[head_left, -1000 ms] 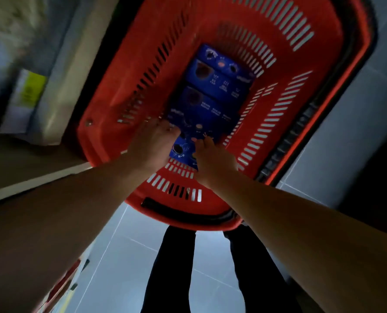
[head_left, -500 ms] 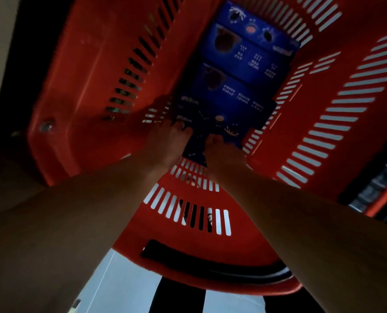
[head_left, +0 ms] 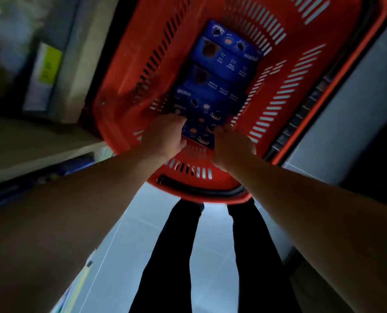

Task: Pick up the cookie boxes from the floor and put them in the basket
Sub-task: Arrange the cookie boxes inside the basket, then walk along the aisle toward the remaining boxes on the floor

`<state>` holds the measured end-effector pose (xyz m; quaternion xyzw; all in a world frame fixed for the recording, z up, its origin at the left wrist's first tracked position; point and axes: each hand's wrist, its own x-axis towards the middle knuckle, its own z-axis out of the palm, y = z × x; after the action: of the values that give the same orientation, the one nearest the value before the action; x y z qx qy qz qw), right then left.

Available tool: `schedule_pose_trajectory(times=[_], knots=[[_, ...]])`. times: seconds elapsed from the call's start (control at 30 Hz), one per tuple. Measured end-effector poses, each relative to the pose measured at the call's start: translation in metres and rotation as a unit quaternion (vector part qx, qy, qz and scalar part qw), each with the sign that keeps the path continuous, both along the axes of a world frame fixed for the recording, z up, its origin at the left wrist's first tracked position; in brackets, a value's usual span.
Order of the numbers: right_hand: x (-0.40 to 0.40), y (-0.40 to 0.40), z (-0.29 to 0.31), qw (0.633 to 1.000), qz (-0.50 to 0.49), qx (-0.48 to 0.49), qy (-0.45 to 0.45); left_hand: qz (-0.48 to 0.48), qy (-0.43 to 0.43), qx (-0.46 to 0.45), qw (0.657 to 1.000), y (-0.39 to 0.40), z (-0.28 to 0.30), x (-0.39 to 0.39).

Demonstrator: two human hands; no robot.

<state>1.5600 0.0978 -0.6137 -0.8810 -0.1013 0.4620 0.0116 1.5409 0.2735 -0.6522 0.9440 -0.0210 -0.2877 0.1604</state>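
cookie boxes lay in basket | left hand, right hand gripped nearest box, placing | next: release, likely

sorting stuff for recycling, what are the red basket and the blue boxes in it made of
The basket looks like moulded hard plastic with a dull sheen: one solid red colour, with regular slots cut through its walls. The cookie boxes look like printed cardboard: flat faces, sharp folded edges, with pictures and text on a slightly glossy blue surface. The dim light leaves the finish uncertain.
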Motion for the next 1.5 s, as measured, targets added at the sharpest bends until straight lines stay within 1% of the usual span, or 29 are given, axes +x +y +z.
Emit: schedule_pose_trajectory(times=[0.13, 0.2, 0.37, 0.5, 0.57, 0.7, 0.8, 0.87, 0.97, 1.0, 1.07, 1.13, 1.2, 1.27, 1.5], knots=[[-0.012, -0.012, 0.094, 0.998, 0.004, 0.038, -0.045, 0.052, -0.004, -0.025, 0.998, -0.017, 0.100, -0.024], [-0.020, -0.018, 0.147, 0.998, 0.000, 0.045, -0.050, 0.079, -0.010, -0.041, 0.996, -0.027, 0.153, -0.041], [-0.035, -0.036, 0.238, 0.994, 0.041, 0.077, -0.071, 0.184, -0.030, -0.071, 0.980, -0.050, 0.250, -0.082], [-0.055, -0.050, 0.297, 0.980, 0.136, 0.108, -0.095, 0.292, -0.076, -0.065, 0.951, -0.073, 0.319, -0.130], [-0.070, -0.056, 0.320, 0.967, 0.188, 0.130, -0.112, 0.337, -0.090, -0.053, 0.936, -0.087, 0.349, -0.157], [-0.110, -0.057, 0.361, 0.929, 0.290, 0.181, -0.145, 0.418, -0.096, -0.027, 0.903, -0.109, 0.394, -0.224], [-0.152, -0.054, 0.382, 0.893, 0.375, 0.202, -0.148, 0.474, -0.101, -0.006, 0.875, -0.122, 0.418, -0.284], [-0.181, -0.051, 0.393, 0.864, 0.434, 0.214, -0.138, 0.513, -0.104, 0.001, 0.852, -0.131, 0.428, -0.324], [-0.227, -0.037, 0.405, 0.812, 0.523, 0.230, -0.119, 0.580, -0.116, 0.018, 0.806, -0.144, 0.440, -0.386], [-0.245, -0.029, 0.409, 0.787, 0.557, 0.235, -0.121, 0.605, -0.123, 0.026, 0.786, -0.149, 0.443, -0.408], [-0.277, -0.014, 0.413, 0.753, 0.602, 0.238, -0.119, 0.645, -0.133, 0.035, 0.752, -0.155, 0.447, -0.447], [-0.317, 0.001, 0.416, 0.717, 0.643, 0.243, -0.114, 0.690, -0.138, 0.041, 0.709, -0.161, 0.451, -0.492], [-0.355, 0.015, 0.421, 0.690, 0.671, 0.246, -0.110, 0.725, -0.140, 0.044, 0.673, -0.164, 0.454, -0.536], [-0.408, 0.029, 0.424, 0.653, 0.706, 0.253, -0.104, 0.764, -0.141, 0.052, 0.628, -0.171, 0.458, -0.591], [-0.602, 0.053, 0.429, 0.565, 0.774, 0.268, -0.096, 0.847, -0.146, 0.077, 0.505, -0.205, 0.463, -0.770]])
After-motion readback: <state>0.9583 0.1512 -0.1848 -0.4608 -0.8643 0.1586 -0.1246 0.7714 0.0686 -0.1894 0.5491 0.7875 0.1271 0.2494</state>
